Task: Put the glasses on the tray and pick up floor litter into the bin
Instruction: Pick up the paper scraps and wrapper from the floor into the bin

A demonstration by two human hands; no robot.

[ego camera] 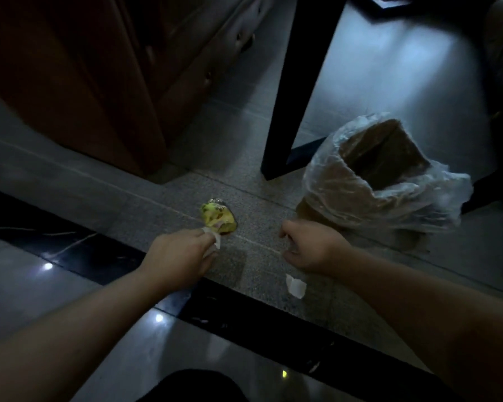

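Note:
A crumpled yellow-green wrapper (217,216) lies on the grey floor. My left hand (180,253) reaches to its near edge, fingers closed on a white scrap of paper (214,242). My right hand (311,246) hovers low beside the bin, fingers curled, with something clear and faint under them that I cannot make out. A small white paper piece (295,285) lies on the floor just below that hand. The bin (389,158) is a brown box lined with a clear plastic bag, standing to the right. No glasses or tray are in view.
A black table leg (291,91) stands behind the bin. A dark wooden cabinet (79,76) fills the upper left. A black floor strip (244,314) runs diagonally under my forearms. The scene is dim.

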